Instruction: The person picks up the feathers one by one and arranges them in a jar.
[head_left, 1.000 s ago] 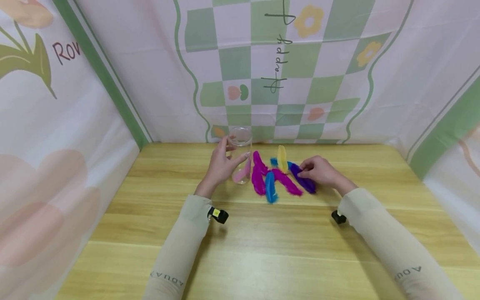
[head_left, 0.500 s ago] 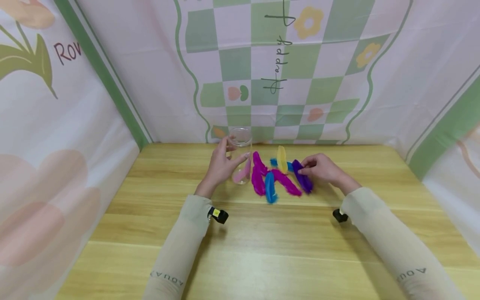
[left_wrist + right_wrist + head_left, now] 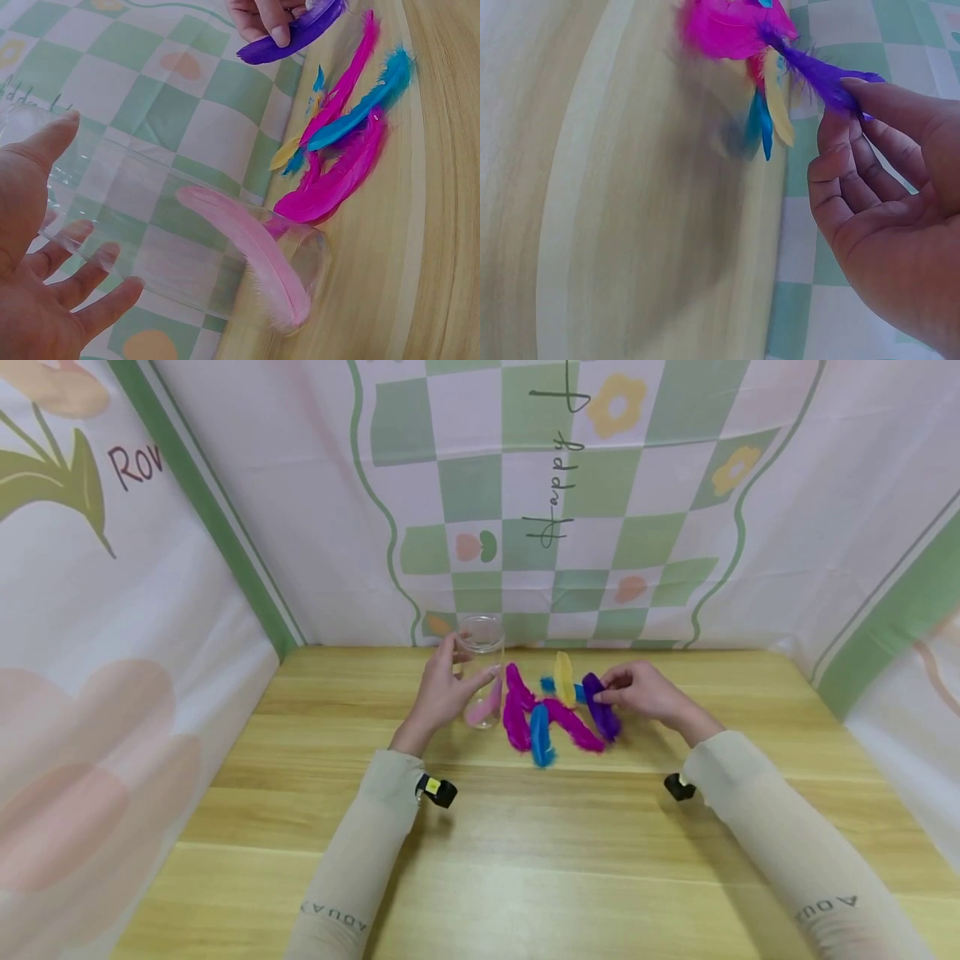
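Observation:
A tall clear jar (image 3: pixel 481 672) stands upright on the table, with one light pink feather (image 3: pixel 251 251) leaning inside it. My left hand (image 3: pixel 442 689) holds the jar from its left side, thumb in front and fingers behind. In my right hand (image 3: pixel 647 695) a purple feather (image 3: pixel 601 708) is pinched between thumb and fingertips, lifted off the table. Between the hands lie several loose feathers: magenta feathers (image 3: pixel 573 727), a blue feather (image 3: pixel 541 737) in front, and a yellow feather (image 3: pixel 564 678) crossing another blue feather (image 3: pixel 550 684) behind.
The wooden table (image 3: pixel 525 860) reaches back to a checked green-and-white cloth backdrop (image 3: pixel 585 477) close behind the jar. A printed cloth (image 3: pixel 90 693) hangs on the left, and another cloth hangs on the right.
My right hand has raised the purple feather from the table and shifted it slightly left and up, turning it more upright. The left hand and the jar have not moved.

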The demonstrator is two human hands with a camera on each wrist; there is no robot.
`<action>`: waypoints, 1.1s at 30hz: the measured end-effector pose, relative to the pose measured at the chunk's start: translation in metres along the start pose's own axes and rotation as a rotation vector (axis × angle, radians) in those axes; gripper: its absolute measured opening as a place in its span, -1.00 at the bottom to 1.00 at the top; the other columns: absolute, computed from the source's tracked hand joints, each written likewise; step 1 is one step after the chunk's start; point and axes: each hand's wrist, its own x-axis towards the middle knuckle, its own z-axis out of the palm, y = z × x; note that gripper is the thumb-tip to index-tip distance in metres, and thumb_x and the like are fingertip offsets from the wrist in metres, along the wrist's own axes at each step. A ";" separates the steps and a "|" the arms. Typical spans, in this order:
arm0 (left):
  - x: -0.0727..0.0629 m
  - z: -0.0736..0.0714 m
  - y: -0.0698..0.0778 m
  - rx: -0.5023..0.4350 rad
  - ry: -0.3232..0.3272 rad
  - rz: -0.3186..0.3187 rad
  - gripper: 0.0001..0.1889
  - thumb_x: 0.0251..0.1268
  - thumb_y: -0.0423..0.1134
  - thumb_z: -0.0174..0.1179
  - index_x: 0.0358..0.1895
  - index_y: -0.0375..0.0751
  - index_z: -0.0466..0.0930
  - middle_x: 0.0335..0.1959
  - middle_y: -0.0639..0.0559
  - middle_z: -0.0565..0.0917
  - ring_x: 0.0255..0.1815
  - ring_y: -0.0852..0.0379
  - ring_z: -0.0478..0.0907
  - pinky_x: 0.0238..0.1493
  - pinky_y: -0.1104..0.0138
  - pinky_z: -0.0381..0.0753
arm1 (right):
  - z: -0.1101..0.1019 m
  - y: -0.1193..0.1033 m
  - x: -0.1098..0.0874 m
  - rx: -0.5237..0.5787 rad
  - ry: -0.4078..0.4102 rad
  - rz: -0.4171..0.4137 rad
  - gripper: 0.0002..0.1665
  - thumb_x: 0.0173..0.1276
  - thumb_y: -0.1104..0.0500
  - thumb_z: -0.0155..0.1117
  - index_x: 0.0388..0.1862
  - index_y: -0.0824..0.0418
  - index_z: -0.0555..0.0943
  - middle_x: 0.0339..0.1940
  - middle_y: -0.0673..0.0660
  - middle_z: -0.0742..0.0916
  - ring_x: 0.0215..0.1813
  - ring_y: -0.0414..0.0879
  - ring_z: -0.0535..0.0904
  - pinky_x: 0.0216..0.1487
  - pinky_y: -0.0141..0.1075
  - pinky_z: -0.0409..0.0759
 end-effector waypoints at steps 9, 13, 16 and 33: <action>0.000 0.000 0.000 -0.006 -0.005 -0.003 -0.17 0.26 0.13 0.42 0.47 -0.15 0.27 0.33 -0.12 0.48 0.28 -0.15 0.52 0.15 -0.07 0.66 | -0.002 -0.004 -0.001 -0.007 0.011 0.000 -0.75 0.45 0.18 0.37 -0.07 0.35 0.69 -0.27 0.21 0.72 -0.26 0.09 0.61 -0.29 -0.20 0.65; 0.000 0.000 0.000 -0.001 -0.004 -0.007 -0.15 0.26 0.15 0.42 0.47 -0.19 0.26 0.33 -0.11 0.48 0.27 -0.14 0.52 0.14 -0.05 0.66 | -0.002 -0.002 0.001 -0.001 0.010 0.004 -0.75 0.45 0.19 0.37 -0.05 0.37 0.69 -0.26 0.22 0.72 -0.27 0.06 0.61 -0.30 -0.22 0.65; 0.000 0.000 0.000 -0.004 -0.003 -0.010 -0.15 0.25 0.15 0.42 0.47 -0.18 0.27 0.32 -0.11 0.49 0.27 -0.13 0.52 0.14 -0.05 0.66 | -0.003 -0.001 0.002 0.015 0.010 0.004 -0.75 0.46 0.21 0.36 -0.04 0.38 0.69 -0.25 0.23 0.72 -0.28 0.02 0.61 -0.30 -0.24 0.65; 0.000 0.000 -0.001 -0.010 -0.006 0.002 -0.17 0.27 0.12 0.42 0.46 -0.18 0.27 0.34 -0.14 0.48 0.28 -0.18 0.52 0.20 -0.10 0.62 | -0.007 -0.024 -0.004 0.009 0.022 -0.022 -0.75 0.46 0.11 0.37 -0.15 0.32 0.69 -0.25 0.19 0.73 -0.11 0.23 0.62 -0.11 -0.16 0.67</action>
